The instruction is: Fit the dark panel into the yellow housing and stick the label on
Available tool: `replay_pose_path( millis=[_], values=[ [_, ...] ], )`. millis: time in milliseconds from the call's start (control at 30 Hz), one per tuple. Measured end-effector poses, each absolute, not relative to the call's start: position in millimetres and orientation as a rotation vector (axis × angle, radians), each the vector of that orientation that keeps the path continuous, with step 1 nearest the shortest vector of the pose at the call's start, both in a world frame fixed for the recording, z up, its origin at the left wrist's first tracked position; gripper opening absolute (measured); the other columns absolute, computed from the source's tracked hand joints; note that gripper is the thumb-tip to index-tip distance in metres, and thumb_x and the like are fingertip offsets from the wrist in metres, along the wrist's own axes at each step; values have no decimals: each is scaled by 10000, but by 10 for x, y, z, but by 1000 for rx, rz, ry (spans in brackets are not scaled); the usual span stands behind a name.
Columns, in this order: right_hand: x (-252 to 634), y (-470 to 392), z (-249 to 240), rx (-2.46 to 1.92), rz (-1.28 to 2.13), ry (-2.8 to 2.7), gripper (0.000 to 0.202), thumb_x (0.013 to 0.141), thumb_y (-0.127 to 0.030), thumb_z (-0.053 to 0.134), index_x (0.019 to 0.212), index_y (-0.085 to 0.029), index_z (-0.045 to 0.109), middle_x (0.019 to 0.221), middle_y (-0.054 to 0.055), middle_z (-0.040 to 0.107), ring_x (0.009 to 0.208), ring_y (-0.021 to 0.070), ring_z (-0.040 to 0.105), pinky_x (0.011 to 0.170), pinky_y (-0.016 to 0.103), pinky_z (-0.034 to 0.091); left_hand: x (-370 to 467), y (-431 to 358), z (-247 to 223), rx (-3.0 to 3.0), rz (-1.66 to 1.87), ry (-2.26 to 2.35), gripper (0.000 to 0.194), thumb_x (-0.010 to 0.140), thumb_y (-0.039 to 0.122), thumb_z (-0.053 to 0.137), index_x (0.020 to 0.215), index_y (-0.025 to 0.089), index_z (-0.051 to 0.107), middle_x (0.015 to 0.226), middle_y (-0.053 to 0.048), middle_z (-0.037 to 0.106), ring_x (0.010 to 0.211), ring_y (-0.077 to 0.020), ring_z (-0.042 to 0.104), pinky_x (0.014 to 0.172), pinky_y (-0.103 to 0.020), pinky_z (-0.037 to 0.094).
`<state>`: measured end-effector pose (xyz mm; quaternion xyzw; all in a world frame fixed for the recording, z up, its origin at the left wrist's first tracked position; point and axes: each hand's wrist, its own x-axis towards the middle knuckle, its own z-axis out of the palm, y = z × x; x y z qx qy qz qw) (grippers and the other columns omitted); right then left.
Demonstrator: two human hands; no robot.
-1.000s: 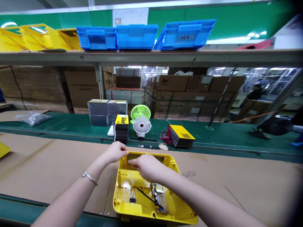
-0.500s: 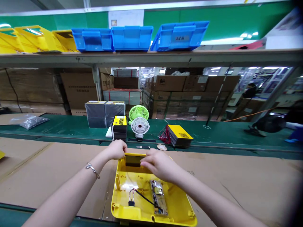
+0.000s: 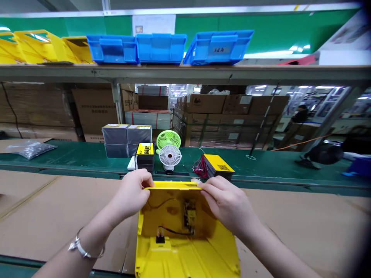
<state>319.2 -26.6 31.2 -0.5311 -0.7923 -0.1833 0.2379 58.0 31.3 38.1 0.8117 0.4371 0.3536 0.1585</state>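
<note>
With your left hand [image 3: 131, 195] and right hand [image 3: 228, 202] each pinching the top rim of the yellow case [image 3: 185, 231], tipped up at the bench's [image 3: 58, 208] near edge, a loose grip could drop it and strain the black wire [image 3: 174, 231].

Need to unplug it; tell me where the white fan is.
The white fan stands mid-frame on the green belt, before the green fan, right of the black stack.
</note>
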Motion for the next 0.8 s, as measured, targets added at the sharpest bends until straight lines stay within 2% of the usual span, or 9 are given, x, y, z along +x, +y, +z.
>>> replay_pose_path(
  millis=[200,267,367,433,500,567,633,700,800],
  values=[
    [3276,-480,24,-1209,-478,-2324,204,823,-181,465,940,-212,629,767,73,607,721,185,508,663,337,413,465,69,58,2413,966,1086,351,522,-7,374,725,229,536,962,-53,595,976,-218,519,831,-357,415],
    [3277,-522,-44,-1197,-333,-2367,166,810,-227,506,914,-224,635,726,62,586,689,178,496,627,326,412,388,36,-32,2271,905,1032,400,534,-11,396,793,246,560,1132,-48,556,1132,-231,449,951,-403,350],
    [3253,-511,-25,-1272,-43,-2341,158,771,-368,566,813,-240,650,705,45,563,722,182,510,635,322,430,292,22,-27,2137,713,892,446,578,83,571,972,291,587,1308,-29,440,1273,-272,287,1029,-473,243],
    [3236,-434,15,-1382,107,-2229,205,746,-422,581,843,-253,646,832,51,589,871,201,526,760,352,441,291,63,-3,2091,655,861,546,572,214,675,1097,305,554,1364,-40,374,1298,-291,226,1038,-494,203],
    [3229,-310,31,-1508,216,-2098,406,686,-464,625,1041,-270,589,1114,66,538,1095,236,450,928,413,371,360,153,-19,2027,715,964,624,597,321,683,1190,286,493,1401,-66,307,1309,-294,192,1049,-487,167],
    [3233,-166,17,-1620,352,-2009,750,591,-512,677,1253,-272,420,1334,85,361,1235,274,314,1006,460,282,477,273,-71,1943,791,1107,696,612,381,668,1252,262,422,1410,-91,274,1295,-294,226,1044,-460,195],
    [3243,-33,-13,-1687,527,-1958,931,537,-536,696,1332,-263,296,1398,104,264,1267,291,267,1012,473,268,603,384,-126,1879,838,1208,725,598,412,672,1251,245,407,1353,-107,348,1225,-289,348,994,-418,295],
    [3249,69,-43,-1717,657,-1898,889,548,-529,692,1316,-271,327,1391,104,283,1253,287,301,998,457,292,703,462,-157,1877,878,1287,629,592,430,668,1160,235,481,1220,-97,468,1107,-273,463,913,-382,373],
    [3245,163,-86,-1698,692,-1799,644,629,-484,652,1210,-265,481,1326,92,390,1212,263,370,982,412,317,780,535,-163,1979,946,1375,395,631,448,624,957,231,574,1019,-61,563,961,-248,533,812,-348,410]
  ],
)
